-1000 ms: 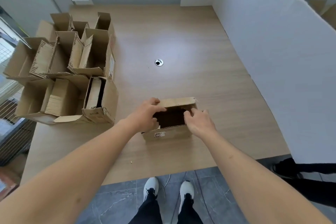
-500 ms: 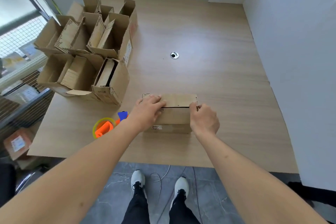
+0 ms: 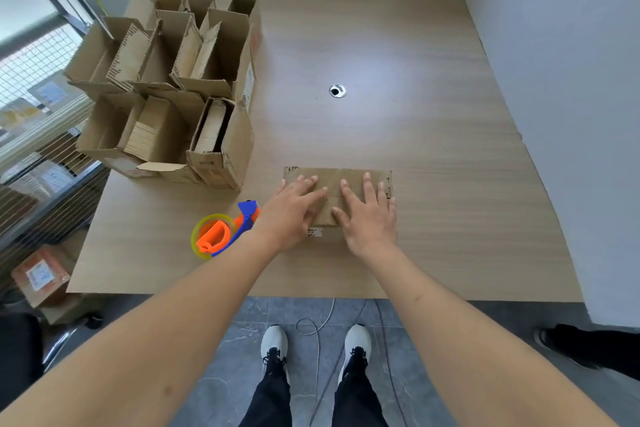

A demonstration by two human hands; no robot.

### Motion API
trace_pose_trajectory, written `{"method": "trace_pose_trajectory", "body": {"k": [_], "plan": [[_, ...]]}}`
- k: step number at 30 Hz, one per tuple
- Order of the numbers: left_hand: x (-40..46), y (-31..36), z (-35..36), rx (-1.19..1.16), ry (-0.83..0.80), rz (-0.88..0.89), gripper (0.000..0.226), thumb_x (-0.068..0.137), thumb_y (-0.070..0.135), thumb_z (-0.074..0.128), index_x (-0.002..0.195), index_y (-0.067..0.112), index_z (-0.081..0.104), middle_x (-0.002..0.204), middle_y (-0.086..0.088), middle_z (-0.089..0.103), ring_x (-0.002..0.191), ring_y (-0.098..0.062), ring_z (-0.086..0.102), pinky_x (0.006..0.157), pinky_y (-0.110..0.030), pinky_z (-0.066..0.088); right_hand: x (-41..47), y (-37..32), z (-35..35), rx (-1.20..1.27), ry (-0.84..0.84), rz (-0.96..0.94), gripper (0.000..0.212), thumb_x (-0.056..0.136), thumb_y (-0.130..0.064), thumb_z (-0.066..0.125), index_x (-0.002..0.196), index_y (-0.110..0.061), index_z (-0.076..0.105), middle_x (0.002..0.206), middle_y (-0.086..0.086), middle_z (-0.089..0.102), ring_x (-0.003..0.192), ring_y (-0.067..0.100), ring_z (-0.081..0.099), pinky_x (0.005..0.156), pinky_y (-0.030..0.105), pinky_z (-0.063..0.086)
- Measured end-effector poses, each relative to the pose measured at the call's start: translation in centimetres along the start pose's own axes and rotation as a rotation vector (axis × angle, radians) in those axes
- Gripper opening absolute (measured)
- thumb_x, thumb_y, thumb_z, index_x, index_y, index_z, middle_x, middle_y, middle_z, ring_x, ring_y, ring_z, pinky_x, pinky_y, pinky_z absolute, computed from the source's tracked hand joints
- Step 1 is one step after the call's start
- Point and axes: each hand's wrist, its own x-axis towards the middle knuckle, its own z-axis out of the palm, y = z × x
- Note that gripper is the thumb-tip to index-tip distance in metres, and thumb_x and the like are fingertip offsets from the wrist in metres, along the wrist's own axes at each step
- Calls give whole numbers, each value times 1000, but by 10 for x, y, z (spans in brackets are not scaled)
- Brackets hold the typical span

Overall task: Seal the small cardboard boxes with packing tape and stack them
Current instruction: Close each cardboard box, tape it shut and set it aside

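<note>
Small cardboard box [image 3: 337,180] sits on the wooden bench [image 3: 433,149], near the front edge, about centre. Its top flaps are folded down flat, with a seam running across the top between the two hands. No tape visible on the seam.

Left hand [image 3: 294,215] lies palm-down on the left half of the box top, fingers straight and spread a little, tips reaching toward the far edge. Grip apart, nothing held, only pressing.

Right hand [image 3: 369,215] lies palm-down on the right half, fingers straight and fanned. Grip apart as well, pressing the flap. The two hands are just beside each other, a narrow strip of cardboard showing between them.

A small white label [image 3: 315,232] shows on the near side of the box, below the left hand.

Tape dispenser [image 3: 225,230], orange and blue with a yellowish roll, lies on the bench just left of the left wrist, not touched.

Cluster of open boxes [image 3: 180,87] stands at the far left of the bench, flaps up, well apart from the hands; some hold flat cardboard pieces standing on edge.

A round metal grommet [image 3: 337,90] is set in the bench top beyond the box.

White shoes [image 3: 315,343] on grey tile floor below the bench edge, a thin cable looping between them.
</note>
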Motion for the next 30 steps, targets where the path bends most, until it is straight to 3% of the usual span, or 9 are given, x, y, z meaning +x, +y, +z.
{"method": "trace_pose_trajectory", "body": {"k": [2,4,7,11,16,21,25,30], "plan": [[-17,-12,-2,-21,120,-36,49,100,18,53,149,23,52,154,-8,46,142,-28,42,121,-53,26,1,-8,2,10,12,10,61,104,-60,32,160,-44,13,171,2,-6,157,33,-5,127,52,4],[-36,-30,-4,-13,276,-117,44,100,27,46,142,20,57,137,-11,56,120,-34,56,101,-52,47,2,-14,6,-1,27,10,61,105,-60,30,161,-43,12,171,3,-6,157,33,-5,127,52,3],[-63,-61,-4,95,291,-308,43,97,29,49,138,19,54,117,-13,54,94,-39,59,78,-47,52,0,-17,14,8,55,14,60,106,-60,24,161,-43,10,171,2,-8,157,32,-8,127,52,-2],[-89,-95,6,216,50,-524,58,90,37,66,144,27,47,121,-16,47,101,-40,57,87,-46,47,-4,-23,25,29,84,31,58,106,-60,20,161,-43,10,171,1,-9,157,30,-11,126,51,-8],[-89,-117,22,214,-39,-560,74,88,40,73,151,38,34,129,-18,46,116,-39,55,99,-46,44,-1,-28,30,20,99,38,58,106,-59,19,161,-43,10,171,0,-9,157,30,-12,125,51,-10],[-84,-132,35,152,-32,-542,74,87,32,75,150,36,36,125,-19,49,114,-41,55,97,-48,46,0,-26,33,17,107,45,58,106,-60,19,161,-44,11,171,-1,-9,157,28,-11,125,49,-10],[-93,-128,32,118,73,-526,76,83,25,76,148,33,38,123,-20,49,109,-43,53,93,-50,46,0,-26,35,5,118,46,57,106,-60,20,161,-45,12,171,-1,-8,157,27,-10,126,49,-10],[-106,-120,-1,2,238,-335,86,80,19,77,153,24,31,120,-17,54,103,-41,55,82,-51,51,-1,-23,34,-13,94,32,59,105,-62,16,161,-45,9,171,-1,-10,157,27,-10,126,48,-7]]}}
